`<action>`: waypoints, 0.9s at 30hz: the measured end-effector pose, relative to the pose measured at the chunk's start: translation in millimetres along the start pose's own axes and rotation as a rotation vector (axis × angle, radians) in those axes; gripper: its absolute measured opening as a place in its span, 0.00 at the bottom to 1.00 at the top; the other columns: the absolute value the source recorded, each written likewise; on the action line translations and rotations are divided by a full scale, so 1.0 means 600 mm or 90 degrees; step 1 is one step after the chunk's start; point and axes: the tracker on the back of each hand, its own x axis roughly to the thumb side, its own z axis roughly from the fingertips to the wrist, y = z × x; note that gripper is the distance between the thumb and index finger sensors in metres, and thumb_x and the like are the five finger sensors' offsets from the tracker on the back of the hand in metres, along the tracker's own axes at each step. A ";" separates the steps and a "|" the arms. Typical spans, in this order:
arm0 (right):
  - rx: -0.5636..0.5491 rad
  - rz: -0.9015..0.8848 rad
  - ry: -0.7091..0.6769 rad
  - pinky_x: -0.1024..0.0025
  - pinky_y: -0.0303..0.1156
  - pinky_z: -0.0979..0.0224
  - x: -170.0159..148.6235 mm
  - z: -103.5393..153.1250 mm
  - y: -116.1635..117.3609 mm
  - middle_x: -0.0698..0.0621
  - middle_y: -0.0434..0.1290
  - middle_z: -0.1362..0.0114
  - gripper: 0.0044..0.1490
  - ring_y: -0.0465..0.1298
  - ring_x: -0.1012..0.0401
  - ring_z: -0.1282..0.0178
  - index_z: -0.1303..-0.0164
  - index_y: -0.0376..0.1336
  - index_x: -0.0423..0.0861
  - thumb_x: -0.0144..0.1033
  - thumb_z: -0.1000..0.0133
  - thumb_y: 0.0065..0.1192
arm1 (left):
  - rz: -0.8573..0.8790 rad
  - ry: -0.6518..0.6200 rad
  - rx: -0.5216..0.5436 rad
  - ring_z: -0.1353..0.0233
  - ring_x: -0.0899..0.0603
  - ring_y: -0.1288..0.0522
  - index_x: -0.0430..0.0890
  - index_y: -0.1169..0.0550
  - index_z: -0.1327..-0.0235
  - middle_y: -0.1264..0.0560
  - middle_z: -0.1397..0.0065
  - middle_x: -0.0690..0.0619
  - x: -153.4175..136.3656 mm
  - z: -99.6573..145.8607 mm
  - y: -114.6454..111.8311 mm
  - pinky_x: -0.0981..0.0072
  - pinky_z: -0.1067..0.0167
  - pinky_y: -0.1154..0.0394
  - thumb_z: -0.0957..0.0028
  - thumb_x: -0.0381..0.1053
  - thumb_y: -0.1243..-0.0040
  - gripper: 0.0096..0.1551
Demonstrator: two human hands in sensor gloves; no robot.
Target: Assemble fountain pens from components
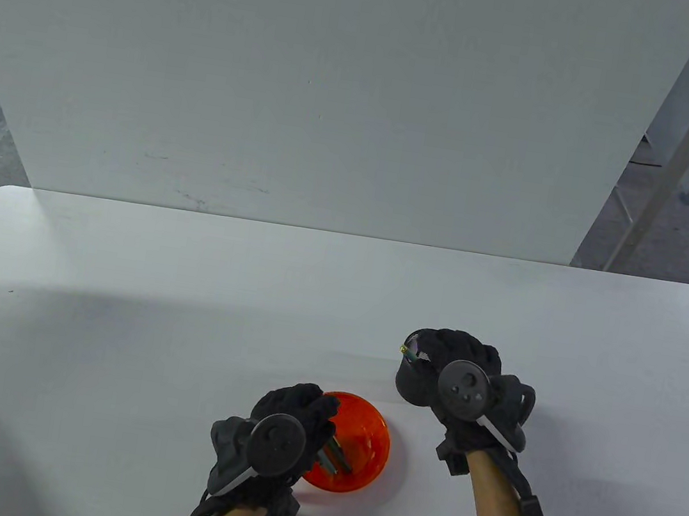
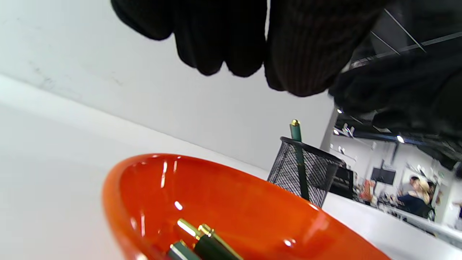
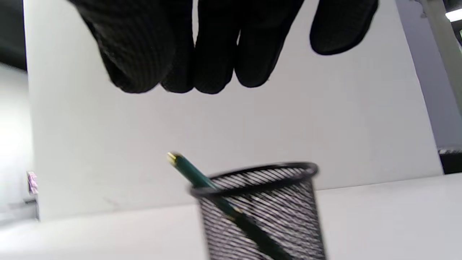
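A glossy orange bowl at lower centre holds green, gold-tipped pen parts; the left hand hovers above, grip apart, empty. Right of it, the right hand hangs over a black mesh cup with a slim green pen leaning inside, fingers seemingly loose and empty.

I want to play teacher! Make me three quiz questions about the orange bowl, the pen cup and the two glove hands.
1. True or false: the green pen lies flat on the table.
2. Where are the loose pen parts? A) in the orange bowl B) in the mesh cup C) on the bare table
3. Fill in: the right hand is above the ____ cup, and the left hand is above the bowl.

Key:
1. False. The pen leans inside the mesh cup with its gold tip poking over the rim.
2. A
3. mesh
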 end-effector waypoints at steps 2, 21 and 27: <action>-0.041 -0.067 0.001 0.32 0.60 0.22 0.013 0.030 -0.020 0.49 0.68 0.20 0.31 0.67 0.48 0.20 0.25 0.65 0.54 0.49 0.39 0.63 | -0.051 -0.029 -0.012 0.25 0.37 0.30 0.55 0.18 0.36 0.30 0.24 0.51 0.009 -0.001 -0.002 0.36 0.27 0.37 0.43 0.54 0.29 0.22; -0.144 -0.375 0.056 0.34 0.63 0.25 0.001 0.127 -0.039 0.47 0.71 0.24 0.34 0.71 0.48 0.25 0.24 0.64 0.50 0.53 0.39 0.63 | -0.616 -0.278 -0.301 0.27 0.47 0.29 0.64 0.18 0.42 0.29 0.30 0.63 0.091 -0.119 -0.103 0.43 0.21 0.39 0.48 0.63 0.30 0.20; -0.168 -0.380 0.089 0.34 0.63 0.24 -0.021 0.127 -0.047 0.48 0.71 0.24 0.34 0.71 0.48 0.25 0.24 0.64 0.51 0.54 0.39 0.63 | -0.621 -0.300 -0.321 0.26 0.47 0.30 0.64 0.17 0.43 0.29 0.29 0.63 0.108 -0.122 -0.120 0.42 0.20 0.41 0.49 0.63 0.29 0.21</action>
